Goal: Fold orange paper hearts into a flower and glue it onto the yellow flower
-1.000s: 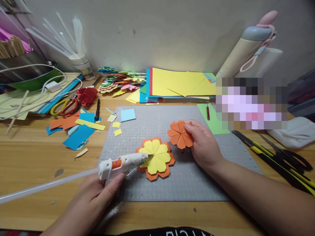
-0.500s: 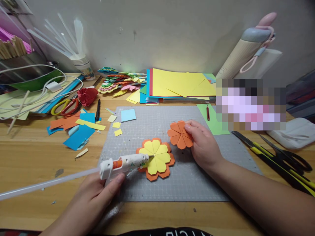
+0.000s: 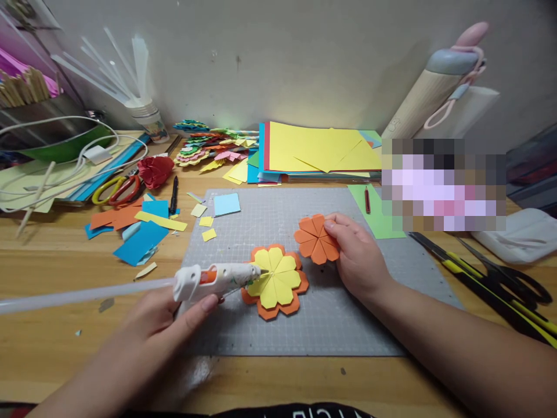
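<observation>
My left hand is wrapped round a white glue gun, with a long clear glue stick jutting from its rear to the left. The gun's dark tip hovers at or just over the centre of a yellow paper flower. That flower lies on a larger orange paper flower, whose petals show round its edge. Between thumb and fingers, my right hand pinches a smaller orange paper flower, held up to the right of the yellow one.
A grey cutting mat lies beneath. Paper scraps and a black pen are at left, coloured sheets and stacked paper flowers behind. Black scissors lie at right; a cup of glue sticks stands at the wall.
The glue gun has drawn back slightly left and up, its rear end and glue stick raised. The small orange flower has shifted slightly left in my right hand.
</observation>
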The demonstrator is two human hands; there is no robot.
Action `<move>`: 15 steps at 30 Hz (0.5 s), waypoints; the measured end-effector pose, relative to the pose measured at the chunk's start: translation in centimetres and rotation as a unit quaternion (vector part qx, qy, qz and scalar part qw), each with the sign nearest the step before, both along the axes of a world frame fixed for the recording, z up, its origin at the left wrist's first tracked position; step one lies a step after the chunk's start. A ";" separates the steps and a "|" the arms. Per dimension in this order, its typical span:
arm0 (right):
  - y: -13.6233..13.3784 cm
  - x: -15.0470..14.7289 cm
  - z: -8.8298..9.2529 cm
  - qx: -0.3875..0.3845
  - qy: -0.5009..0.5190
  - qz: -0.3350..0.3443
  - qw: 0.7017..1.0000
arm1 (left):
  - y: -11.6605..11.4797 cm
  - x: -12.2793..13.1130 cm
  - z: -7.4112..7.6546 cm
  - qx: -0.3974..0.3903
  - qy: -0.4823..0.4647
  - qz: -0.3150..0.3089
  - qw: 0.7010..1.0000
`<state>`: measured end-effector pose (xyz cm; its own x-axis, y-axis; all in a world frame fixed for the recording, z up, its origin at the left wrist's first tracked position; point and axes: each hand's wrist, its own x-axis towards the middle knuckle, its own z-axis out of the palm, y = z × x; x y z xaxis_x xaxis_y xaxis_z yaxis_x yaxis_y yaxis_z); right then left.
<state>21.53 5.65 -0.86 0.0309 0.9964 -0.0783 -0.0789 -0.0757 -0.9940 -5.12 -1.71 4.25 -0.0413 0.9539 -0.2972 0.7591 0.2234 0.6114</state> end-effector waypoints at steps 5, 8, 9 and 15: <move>0.1 0.0 -0.1 -0.001 0.017 0.003 1.000 | 0.4 -0.2 1.1 0.004 0.058 -0.014 0.998; 0.1 0.0 -0.1 -0.001 0.027 0.007 1.000 | 0.6 -0.1 1.3 -0.017 0.092 -0.028 0.995; 0.1 0.0 -0.1 0.000 0.026 0.007 1.000 | 0.7 0.0 1.4 -0.015 0.093 -0.040 0.995; 0.1 0.0 0.0 -0.001 0.025 0.014 1.000 | 1.2 0.5 2.2 -0.004 0.020 -0.141 0.990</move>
<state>21.55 5.73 -0.91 -0.0012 0.9968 -0.0803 -0.1262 -0.0798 -0.9888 -4.61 -0.49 6.46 0.2134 0.9271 -0.3082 0.8159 0.0044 0.5782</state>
